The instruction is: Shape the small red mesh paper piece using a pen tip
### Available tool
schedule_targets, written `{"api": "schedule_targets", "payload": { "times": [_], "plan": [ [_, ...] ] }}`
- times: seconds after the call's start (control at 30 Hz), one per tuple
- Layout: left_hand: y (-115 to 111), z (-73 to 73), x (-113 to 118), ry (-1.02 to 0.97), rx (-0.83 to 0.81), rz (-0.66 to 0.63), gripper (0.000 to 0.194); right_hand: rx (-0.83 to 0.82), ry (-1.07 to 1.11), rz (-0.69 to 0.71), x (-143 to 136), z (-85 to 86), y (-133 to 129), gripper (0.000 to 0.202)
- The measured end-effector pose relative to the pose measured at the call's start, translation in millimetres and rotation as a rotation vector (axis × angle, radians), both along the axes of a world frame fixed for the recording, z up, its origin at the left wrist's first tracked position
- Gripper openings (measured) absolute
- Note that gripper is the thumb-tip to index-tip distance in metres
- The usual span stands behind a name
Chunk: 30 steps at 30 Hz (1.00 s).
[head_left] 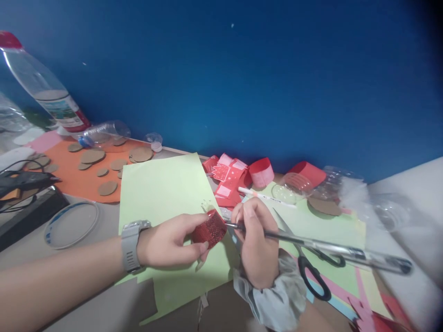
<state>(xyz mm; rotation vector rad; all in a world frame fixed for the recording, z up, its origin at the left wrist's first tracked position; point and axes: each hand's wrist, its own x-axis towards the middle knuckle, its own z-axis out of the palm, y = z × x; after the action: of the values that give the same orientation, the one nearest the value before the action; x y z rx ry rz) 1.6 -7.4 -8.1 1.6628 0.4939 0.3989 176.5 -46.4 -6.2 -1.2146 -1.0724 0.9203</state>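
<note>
My left hand point(176, 242), with a grey watch on its wrist, grips a small red paper ring point(212, 229) patterned with dark marks between thumb and fingers. It is held over a light green sheet of paper point(162, 184). In my right hand point(256, 235) is a pen point(318, 244) with a black grip, pinched near its point. The pen's tip is at the right edge of the red ring; whether they touch I cannot tell. Black-handled scissors point(313, 272) lie open just right of my right hand, partly behind the pen.
Cardboard discs point(92, 157) lie on orange paper point(69, 177) at the left, beside a tall plastic bottle point(62, 108). A roll of tape point(71, 226) is nearer me. Red paper pieces point(231, 177) and a white marker point(268, 197) lie before the blue wall point(242, 83).
</note>
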Motion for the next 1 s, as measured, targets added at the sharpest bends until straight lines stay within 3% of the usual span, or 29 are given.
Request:
{"api": "schedule_targets", "payload": {
  "times": [0.13, 0.23, 0.47, 0.73, 1.0],
  "plan": [
    [-0.1, 1.8, -0.9, 0.054, 0.064, -0.029, 0.011, 0.180, -0.198, 0.107, -1.8, -2.9, -9.1, 0.026],
    [0.4, 2.3, -0.9, 0.064, 0.098, -0.036, 0.014, 0.216, -0.200, 0.194, -3.7, -5.0, -11.2, 0.025],
    [2.1, 3.0, 0.2, -0.038, -0.024, 0.028, 0.007, -0.019, 0.005, 0.213, -0.7, -3.1, -0.9, 0.035],
    [3.2, 2.4, 0.5, -0.025, -0.100, 0.017, 0.007, -0.120, 0.019, 0.229, -1.1, 1.4, 2.1, 0.037],
    [2.7, 2.9, -2.2, -0.054, -0.160, 0.001, 0.010, -0.114, 0.073, 0.295, -1.6, 2.0, 2.2, 0.035]
  ]
}}
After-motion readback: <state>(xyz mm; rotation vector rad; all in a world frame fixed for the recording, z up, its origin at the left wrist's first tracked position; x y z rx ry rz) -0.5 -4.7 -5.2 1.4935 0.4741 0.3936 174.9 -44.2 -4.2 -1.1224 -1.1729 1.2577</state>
